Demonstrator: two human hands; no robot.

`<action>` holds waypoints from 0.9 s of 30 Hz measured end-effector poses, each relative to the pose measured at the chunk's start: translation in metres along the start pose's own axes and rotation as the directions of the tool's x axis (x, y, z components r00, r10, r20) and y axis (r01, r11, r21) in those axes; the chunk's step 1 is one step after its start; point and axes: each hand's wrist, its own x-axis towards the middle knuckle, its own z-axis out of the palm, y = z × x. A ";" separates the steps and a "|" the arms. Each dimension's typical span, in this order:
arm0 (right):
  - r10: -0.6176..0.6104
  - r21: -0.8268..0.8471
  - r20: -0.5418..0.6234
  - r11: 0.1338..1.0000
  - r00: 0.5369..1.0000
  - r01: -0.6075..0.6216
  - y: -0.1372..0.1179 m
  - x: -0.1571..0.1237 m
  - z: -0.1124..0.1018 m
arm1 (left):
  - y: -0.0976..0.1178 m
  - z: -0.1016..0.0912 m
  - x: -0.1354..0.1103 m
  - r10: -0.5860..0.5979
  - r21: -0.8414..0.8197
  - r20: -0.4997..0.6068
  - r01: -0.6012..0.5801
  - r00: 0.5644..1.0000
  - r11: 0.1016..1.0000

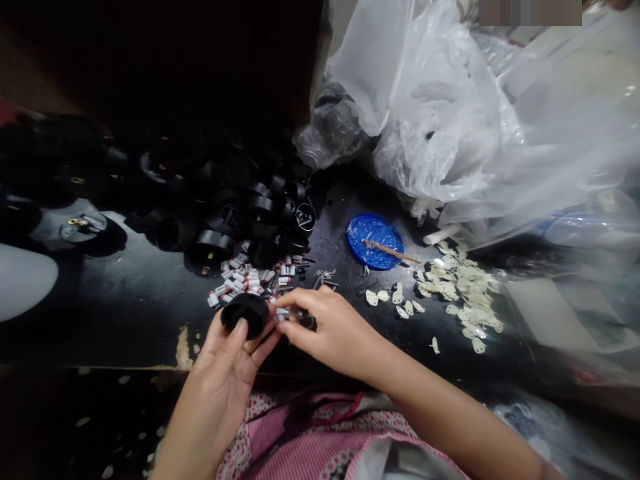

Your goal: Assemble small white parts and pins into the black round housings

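Dark, scuffed tabletop [125, 313] lies under my work. My left hand [227, 363] grips a round black cap [245, 313] just above its near edge; my right hand [327, 327] pinches a small clear-and-metal piece [295, 315] against the cap's side. Loose white clips [245, 279] lie just behind. A slipping pinch could drop the piece among them, I reckon.

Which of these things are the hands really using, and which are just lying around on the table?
In use:
- left hand holding the round black part
- right hand pinching a small tool against it
- little white pieces just behind

Lying about:
- blue lid
- pale flat bits
- plastic bags
- pile of black parts
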 end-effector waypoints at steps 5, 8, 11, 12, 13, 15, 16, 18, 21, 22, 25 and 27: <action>-0.027 0.172 -0.016 0.985 1.000 0.029 0.000 -0.006 0.001 | -0.006 -0.003 -0.005 -0.031 -0.013 -0.002 0.031 1.000 0.999; -0.067 0.100 -0.001 0.993 0.998 0.067 0.003 -0.004 0.000 | -0.010 -0.006 -0.006 0.039 0.045 -0.070 -0.036 0.997 0.998; -0.046 -0.262 -0.063 0.965 0.997 0.028 0.006 0.005 -0.001 | -0.012 -0.004 -0.005 0.173 0.085 -0.128 -0.163 0.977 0.983; -0.040 -0.405 -0.092 0.914 0.995 0.000 0.007 0.010 -0.001 | -0.012 -0.002 -0.005 0.202 0.080 -0.128 -0.192 0.971 0.978; -0.039 -0.522 -0.109 0.852 0.993 -0.024 0.008 0.015 -0.001 | -0.011 0.000 -0.004 0.219 0.066 -0.123 -0.213 0.968 0.975; -0.042 -0.655 -0.098 0.755 0.994 -0.033 0.008 0.025 0.000 | -0.010 0.004 -0.004 0.228 0.025 -0.106 -0.226 0.968 0.974; -0.043 -0.681 -0.084 0.732 0.996 -0.026 0.007 0.029 0.000 | -0.009 0.007 -0.003 0.226 0.003 -0.100 -0.227 0.969 0.974; -0.038 -0.690 -0.064 0.724 0.997 -0.016 0.006 0.032 -0.001 | -0.007 0.011 -0.001 0.228 -0.039 -0.112 -0.234 0.967 0.972; -0.039 -0.596 -0.059 0.803 0.998 -0.004 0.006 0.026 -0.001 | -0.005 0.016 0.003 0.204 -0.123 -0.154 -0.223 0.967 0.967; -0.044 -0.534 -0.066 0.846 0.997 0.002 0.006 0.021 -0.001 | -0.004 0.018 0.005 0.177 -0.154 -0.163 -0.202 0.971 0.967; -0.068 -0.304 -0.126 0.952 0.990 0.027 0.007 0.007 0.001 | -0.004 0.024 0.008 0.087 -0.227 -0.162 -0.123 0.983 0.966; -0.082 -0.152 -0.173 0.987 0.981 0.056 0.008 -0.001 0.001 | -0.004 0.028 0.008 0.035 -0.248 -0.168 -0.077 0.985 0.966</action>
